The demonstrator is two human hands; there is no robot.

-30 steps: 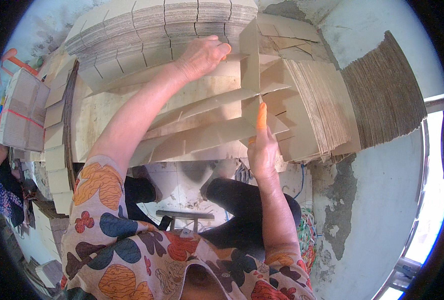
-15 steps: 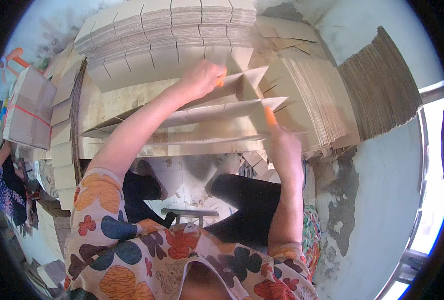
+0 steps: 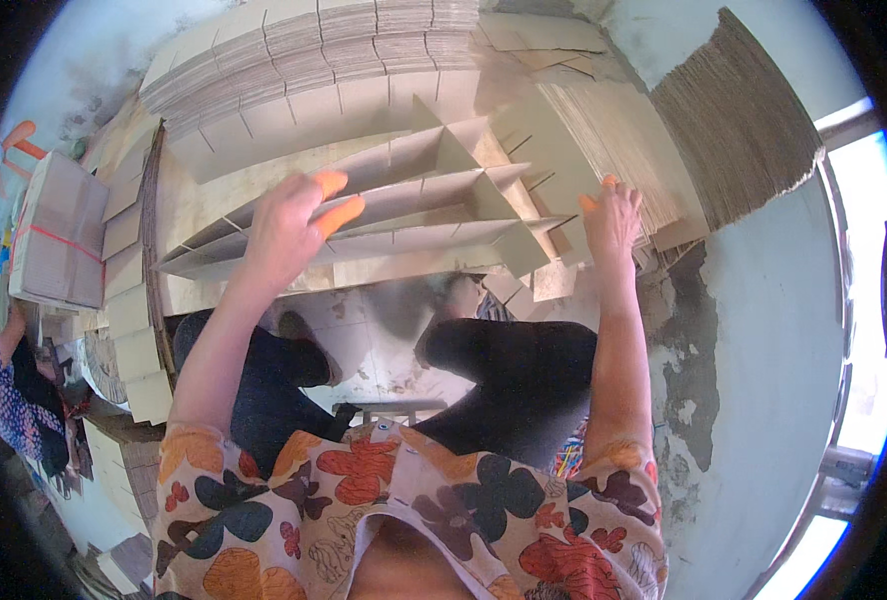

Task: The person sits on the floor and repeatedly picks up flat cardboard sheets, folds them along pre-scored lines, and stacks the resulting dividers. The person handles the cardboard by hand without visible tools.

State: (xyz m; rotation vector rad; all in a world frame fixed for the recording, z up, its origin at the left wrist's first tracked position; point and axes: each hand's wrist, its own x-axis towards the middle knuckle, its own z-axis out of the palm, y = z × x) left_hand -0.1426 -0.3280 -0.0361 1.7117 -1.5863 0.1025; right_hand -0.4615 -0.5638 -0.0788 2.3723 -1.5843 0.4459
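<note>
Three long slotted cardboard strips [image 3: 419, 238] stand on edge side by side on the wooden table [image 3: 309, 160]. A shorter cardboard cross piece [image 3: 501, 205] runs across them near their right ends, fitted through slots. My left hand [image 3: 289, 215] is over the middle of the strips, its orange-covered thumb and finger apart on either side of the middle strip's upper edge. At the right, my right hand [image 3: 616, 222] touches the stack of short slotted cardboard pieces [image 3: 614, 140], orange-tipped fingers spread. Whether it has a piece between them is unclear.
Piled long slotted strips [image 3: 324, 50] line the table's far side. A brown cardboard stack [image 3: 739, 120] leans at the right wall. To the left are overlapping cardboard sheets [image 3: 129, 240], a strapped box [image 3: 59, 235] and an orange fan [image 3: 24, 140]. Another person's arm [image 3: 11, 335] shows beyond.
My left hand has moved left and nearer from the cross piece's far end. My right hand has left its near end for the stack at the right. The cross piece stays across the strips.
</note>
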